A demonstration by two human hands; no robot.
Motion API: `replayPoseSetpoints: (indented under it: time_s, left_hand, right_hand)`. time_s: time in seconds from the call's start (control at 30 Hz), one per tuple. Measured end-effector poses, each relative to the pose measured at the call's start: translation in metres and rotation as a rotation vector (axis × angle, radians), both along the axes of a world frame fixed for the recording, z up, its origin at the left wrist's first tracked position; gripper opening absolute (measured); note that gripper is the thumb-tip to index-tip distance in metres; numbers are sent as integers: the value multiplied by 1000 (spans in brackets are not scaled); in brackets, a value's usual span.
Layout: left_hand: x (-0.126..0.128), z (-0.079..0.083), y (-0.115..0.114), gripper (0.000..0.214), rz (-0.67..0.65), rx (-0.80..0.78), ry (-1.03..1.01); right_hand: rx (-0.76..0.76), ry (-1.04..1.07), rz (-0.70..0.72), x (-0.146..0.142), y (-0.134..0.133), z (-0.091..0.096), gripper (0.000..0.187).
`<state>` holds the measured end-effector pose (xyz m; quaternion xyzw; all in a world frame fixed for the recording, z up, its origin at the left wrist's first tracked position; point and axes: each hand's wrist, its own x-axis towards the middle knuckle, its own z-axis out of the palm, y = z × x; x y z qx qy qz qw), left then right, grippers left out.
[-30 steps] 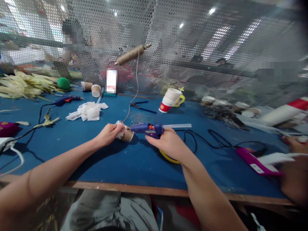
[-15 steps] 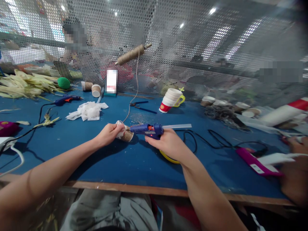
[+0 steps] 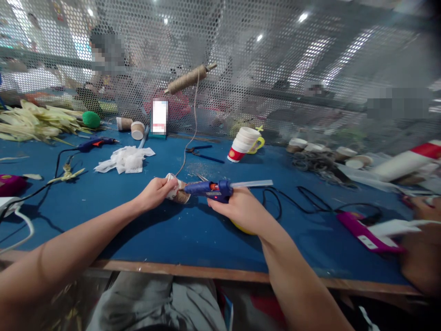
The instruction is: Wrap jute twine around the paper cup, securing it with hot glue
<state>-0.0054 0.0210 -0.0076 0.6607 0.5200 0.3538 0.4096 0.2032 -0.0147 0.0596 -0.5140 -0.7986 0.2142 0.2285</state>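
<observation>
My left hand [image 3: 155, 192] is closed around a small paper cup [image 3: 179, 194] partly wrapped in twine, lying on its side on the blue table [image 3: 172, 234]. A strand of twine runs from the cup up to a twine spool [image 3: 188, 79] hanging on the mesh screen. My right hand [image 3: 241, 209] grips a blue hot glue gun [image 3: 212, 188], its nozzle pointing left and touching the cup. A clear glue stick [image 3: 253, 183] sticks out of the gun's back. The gun's black cord [image 3: 296, 202] trails to the right.
Blue-handled scissors [image 3: 201, 151], a stack of paper cups [image 3: 245, 142], white scraps [image 3: 126, 158], a second glue gun [image 3: 94, 143], pale leaves [image 3: 34, 122] and a green ball [image 3: 91, 119] lie farther back. A magenta tool [image 3: 365, 232] and another person's hand [image 3: 422, 250] are at right. People sit behind the perforated screen [image 3: 275, 69].
My right hand has shifted the glue gun slightly left and down, bringing its nozzle against the cup. My left hand and the cup have stayed put.
</observation>
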Motion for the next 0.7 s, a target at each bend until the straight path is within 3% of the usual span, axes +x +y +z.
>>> replayPoseSetpoints:
  time_s: [0.4, 0.7]
  left_hand:
    - [-2, -5, -1, 52, -31, 33, -36]
    - [-1, -5, -1, 51, -48, 88, 49]
  right_hand:
    - [-24, 52, -65, 2, 7, -4, 14]
    - [-27, 68, -112, 4, 12, -7, 16]
